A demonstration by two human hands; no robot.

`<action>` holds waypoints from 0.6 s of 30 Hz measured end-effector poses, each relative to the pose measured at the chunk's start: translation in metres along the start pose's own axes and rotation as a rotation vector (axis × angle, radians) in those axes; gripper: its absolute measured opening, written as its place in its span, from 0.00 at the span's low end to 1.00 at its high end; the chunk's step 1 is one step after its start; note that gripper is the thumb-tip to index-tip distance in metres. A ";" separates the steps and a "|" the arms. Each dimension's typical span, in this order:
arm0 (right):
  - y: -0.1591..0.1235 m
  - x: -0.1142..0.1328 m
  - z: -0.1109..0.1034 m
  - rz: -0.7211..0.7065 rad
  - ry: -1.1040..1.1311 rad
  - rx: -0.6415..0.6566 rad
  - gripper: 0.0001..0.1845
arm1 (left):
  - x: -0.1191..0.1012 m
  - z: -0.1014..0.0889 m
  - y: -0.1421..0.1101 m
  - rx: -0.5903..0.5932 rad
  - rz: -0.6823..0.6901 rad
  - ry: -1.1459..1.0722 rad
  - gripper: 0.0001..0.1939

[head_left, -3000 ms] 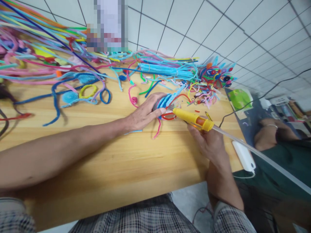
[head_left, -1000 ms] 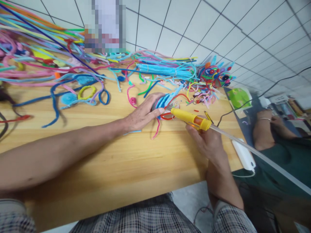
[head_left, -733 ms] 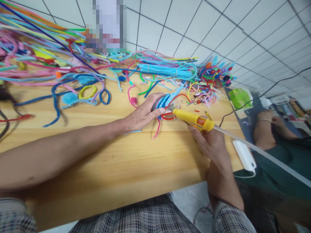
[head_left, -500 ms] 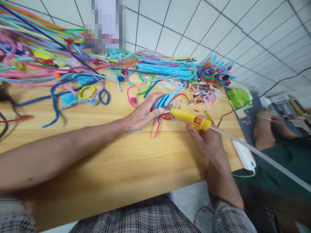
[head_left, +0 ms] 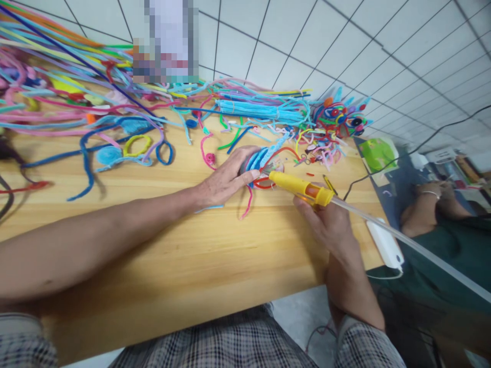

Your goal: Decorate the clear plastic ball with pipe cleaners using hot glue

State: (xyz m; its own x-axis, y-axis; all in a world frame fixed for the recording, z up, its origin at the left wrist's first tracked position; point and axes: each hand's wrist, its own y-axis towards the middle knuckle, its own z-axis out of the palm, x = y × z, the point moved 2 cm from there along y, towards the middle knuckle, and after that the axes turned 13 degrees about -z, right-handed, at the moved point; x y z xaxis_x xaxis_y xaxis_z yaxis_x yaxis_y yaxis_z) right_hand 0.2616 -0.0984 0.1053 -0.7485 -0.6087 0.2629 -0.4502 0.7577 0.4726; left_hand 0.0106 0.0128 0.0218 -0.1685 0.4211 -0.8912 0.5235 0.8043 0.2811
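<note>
My left hand (head_left: pixel 232 176) is wrapped round a small rounded piece with blue pipe cleaners (head_left: pixel 258 159) on it, keeping it on the wooden table. A red pipe cleaner (head_left: pixel 286 151) loops out of its right side, and a pink one (head_left: pixel 247 205) trails below. In my right hand (head_left: pixel 330 217) is a yellow hot glue gun (head_left: pixel 295 186), its nozzle at the blue pipe cleaners by my left thumb. Whether the tip touches them I cannot tell. A long clear glue stick (head_left: pixel 410 243) sticks out of the gun's back end.
Bundled light-blue pipe cleaners (head_left: pixel 264 111) and two colourful figures (head_left: pixel 341 115) stand along the wall. Loose pipe cleaners (head_left: pixel 57 110) cover the left side. A white power strip (head_left: pixel 385 243) lies at the right edge, near another person's arms (head_left: pixel 424 209). Small scissors (head_left: pixel 303 159) lie behind the glue gun.
My two hands, the glue gun and the blue piece stay almost still. At the right, the other person's hands have shifted slightly.
</note>
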 end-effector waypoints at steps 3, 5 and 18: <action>-0.001 -0.001 0.000 0.018 -0.002 -0.014 0.11 | 0.000 0.000 0.000 -0.004 -0.001 -0.005 0.32; -0.001 -0.001 0.000 0.023 -0.004 -0.020 0.11 | -0.001 0.000 0.000 -0.006 0.001 -0.006 0.32; -0.001 0.002 -0.001 0.033 0.007 0.009 0.12 | -0.001 0.000 -0.001 -0.003 -0.015 -0.007 0.34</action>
State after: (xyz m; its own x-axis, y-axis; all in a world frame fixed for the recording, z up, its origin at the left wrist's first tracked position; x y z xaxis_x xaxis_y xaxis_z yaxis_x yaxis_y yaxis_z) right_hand 0.2610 -0.1003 0.1060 -0.7599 -0.5846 0.2841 -0.4296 0.7798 0.4554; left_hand 0.0104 0.0116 0.0228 -0.1700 0.4063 -0.8978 0.5185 0.8116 0.2691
